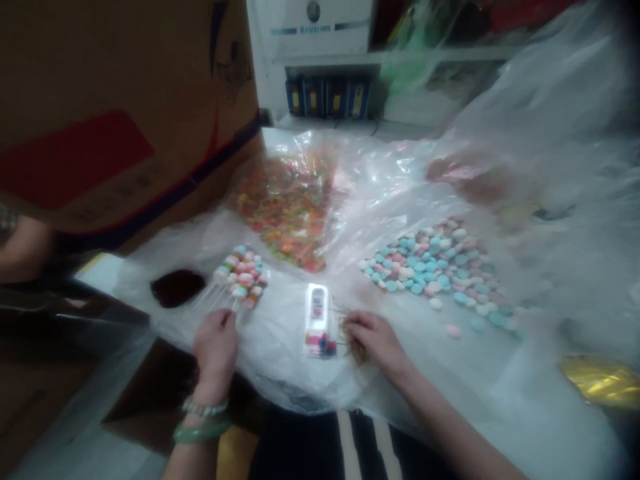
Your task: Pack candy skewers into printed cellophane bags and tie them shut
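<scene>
My left hand (217,343) is closed, with thumb and fingertips pinched together; whatever is between them is too blurred to name. Just beyond it lies a bunch of pastel candies on white sticks (243,272), the stick ends pointing at this hand. My right hand (375,340) is also closed, its fingertips over thin gold-coloured strips (344,328) that I cannot identify surely. Between my hands lies a small stack of white printed packets (317,319), with pink, blue and red at the near end.
Loose pink, blue and white round candies (435,260) spread to the right on clear plastic sheeting (280,360). Behind is a bag of orange and green sweets (293,207). A large cardboard box (125,87) stands left, near another person's arm (25,247). Gold foil (603,380) lies right.
</scene>
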Motion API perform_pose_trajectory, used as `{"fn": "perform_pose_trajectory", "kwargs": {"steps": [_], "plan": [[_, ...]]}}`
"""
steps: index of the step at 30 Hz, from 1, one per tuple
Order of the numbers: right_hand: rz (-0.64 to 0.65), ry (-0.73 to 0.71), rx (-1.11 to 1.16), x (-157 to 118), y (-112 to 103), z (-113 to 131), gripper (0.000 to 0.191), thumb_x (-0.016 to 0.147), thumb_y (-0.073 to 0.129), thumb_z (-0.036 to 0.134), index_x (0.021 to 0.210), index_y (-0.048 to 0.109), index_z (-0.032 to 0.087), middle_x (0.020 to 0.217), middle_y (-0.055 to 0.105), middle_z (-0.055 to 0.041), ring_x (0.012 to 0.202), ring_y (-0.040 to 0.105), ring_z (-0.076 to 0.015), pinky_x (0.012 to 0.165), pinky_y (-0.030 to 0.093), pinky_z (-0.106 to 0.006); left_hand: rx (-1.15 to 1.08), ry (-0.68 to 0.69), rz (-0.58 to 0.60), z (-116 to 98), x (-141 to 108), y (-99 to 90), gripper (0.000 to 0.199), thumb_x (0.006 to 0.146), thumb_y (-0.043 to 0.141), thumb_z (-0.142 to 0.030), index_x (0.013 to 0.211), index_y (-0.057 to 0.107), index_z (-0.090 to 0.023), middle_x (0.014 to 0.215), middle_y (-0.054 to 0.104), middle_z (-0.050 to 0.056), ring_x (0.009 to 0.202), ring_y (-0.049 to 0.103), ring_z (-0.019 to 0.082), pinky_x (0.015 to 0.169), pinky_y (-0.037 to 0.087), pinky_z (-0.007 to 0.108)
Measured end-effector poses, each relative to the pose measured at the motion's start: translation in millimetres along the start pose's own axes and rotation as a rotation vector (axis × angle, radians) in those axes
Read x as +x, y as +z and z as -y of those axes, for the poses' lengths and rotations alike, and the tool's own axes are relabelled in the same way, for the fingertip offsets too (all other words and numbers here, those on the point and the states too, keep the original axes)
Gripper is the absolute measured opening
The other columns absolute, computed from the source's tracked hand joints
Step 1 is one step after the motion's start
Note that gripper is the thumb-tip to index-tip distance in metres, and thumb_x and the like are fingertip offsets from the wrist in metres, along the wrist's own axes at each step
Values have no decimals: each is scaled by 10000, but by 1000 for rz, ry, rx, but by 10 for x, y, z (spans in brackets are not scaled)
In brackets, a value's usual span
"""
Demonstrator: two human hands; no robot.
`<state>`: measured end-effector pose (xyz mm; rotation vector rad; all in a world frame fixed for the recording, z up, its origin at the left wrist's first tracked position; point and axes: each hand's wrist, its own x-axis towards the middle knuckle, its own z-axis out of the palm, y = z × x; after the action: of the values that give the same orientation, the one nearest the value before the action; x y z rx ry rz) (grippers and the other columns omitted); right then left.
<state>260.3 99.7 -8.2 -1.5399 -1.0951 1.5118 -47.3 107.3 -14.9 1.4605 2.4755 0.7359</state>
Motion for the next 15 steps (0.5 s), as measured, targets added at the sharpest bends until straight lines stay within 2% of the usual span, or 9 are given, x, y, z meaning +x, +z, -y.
{"fn": "perform_pose_trajectory", "kwargs": {"steps": [2, 5, 7, 9, 12, 14, 15], "plan": [[105, -92, -78, -37, 221, -5, 195, 703, 558, 356, 697, 682, 205, 673, 641, -7, 682, 591, -177, 674, 458, -283, -352, -113, 9, -45, -195, 44, 229, 802, 608, -384, 829, 709, -179, 774, 681, 52, 730, 603, 224, 668, 447, 313], [196, -169, -155, -50, 572, -18, 243, 768, 553, 363, 852, 736, 228, 925, 729, -27, 931, 642, -219, 885, 456, -324, -660, -193, 160, -219, -617, 213, 306, 730, 702, -461, 841, 731, -177, 678, 652, 15, 633, 568, 186, 590, 440, 278], [228, -159, -126, -27, 753, -37, 242, 784, 551, 366, 859, 725, 215, 939, 726, -32, 946, 638, -222, 895, 456, -326, -739, -188, 269, -369, -888, 356, 307, 726, 707, -459, 838, 747, -176, 658, 652, 16, 615, 564, 182, 571, 441, 272], [240, -116, -42, 15, 845, -59, 210, 779, 541, 350, 762, 680, 193, 815, 695, -24, 843, 625, -205, 809, 472, -300, -764, -138, 335, -492, -1059, 472, 289, 759, 666, -438, 862, 763, -185, 692, 680, 29, 659, 593, 199, 602, 462, 281], [153, -28, 37, 93, 788, -70, 179, 741, 546, 334, 655, 610, 190, 673, 617, -4, 712, 575, -179, 686, 450, -273, -659, 22, 545, -578, -998, 512, 249, 791, 621, -392, 847, 775, -206, 709, 704, 37, 716, 627, 226, 658, 482, 300], [75, 4, 24, 144, 657, -50, 197, 750, 547, 359, 664, 618, 196, 664, 602, -3, 680, 557, -174, 653, 435, -274, -436, 155, 671, -601, -716, 446, 226, 811, 602, -361, 786, 767, -209, 697, 700, 44, 710, 632, 235, 672, 479, 313], [50, 2, 10, 167, 582, -36, 216, 761, 548, 380, 669, 624, 199, 665, 598, -5, 668, 551, -173, 643, 432, -276, -279, 214, 653, -618, -513, 398, 241, 835, 576, -343, 762, 758, -203, 707, 699, 55, 711, 632, 241, 679, 474, 324]]}}
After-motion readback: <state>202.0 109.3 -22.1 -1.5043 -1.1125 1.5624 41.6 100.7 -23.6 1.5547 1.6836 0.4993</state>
